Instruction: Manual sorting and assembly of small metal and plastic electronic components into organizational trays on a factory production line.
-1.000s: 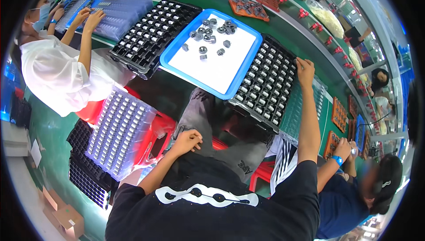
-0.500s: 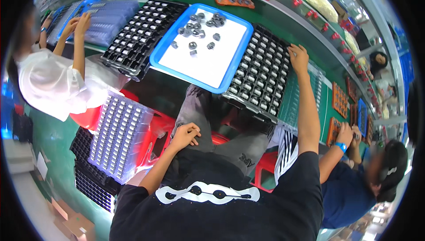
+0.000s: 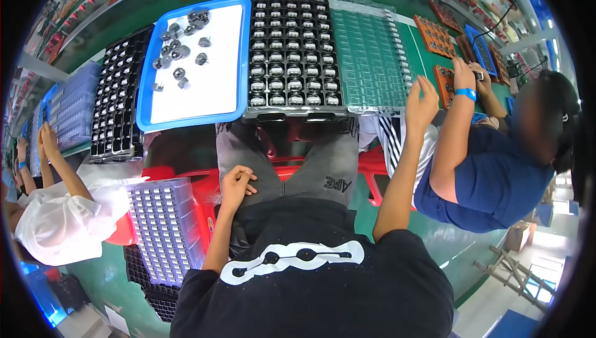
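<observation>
My left hand (image 3: pixel 238 184) rests on my thigh, its fingers loosely bent and apart with nothing in them. My right hand (image 3: pixel 422 102) is raised beside the near right corner of a clear plastic tray (image 3: pixel 370 58), fingers stretched upward and no part visible in them. Along that tray's right edge runs a column of small white-and-silver parts (image 3: pixel 400 46); its other pockets look bare. Left of it stands a black tray (image 3: pixel 298 114) filled with rows of dark parts with pale faces. Farther left, a blue-rimmed tray (image 3: pixel 246 58) holds several loose dark, rounded parts (image 3: pixel 178 49) on a white sheet.
Another filled black tray (image 3: pixel 118 96) stands at left, by a person in white (image 3: pixel 62 220). A person in dark blue (image 3: pixel 478 183) works close on my right near orange trays (image 3: pixel 434 37). Stacked filled clear trays (image 3: pixel 164 232) stand left of my lap, by a red stool (image 3: pixel 202 195).
The view has swung right, so the trays appear farther left. My right hand has gone from the black tray's right edge to the clear tray's right side. My left hand stays on my lap.
</observation>
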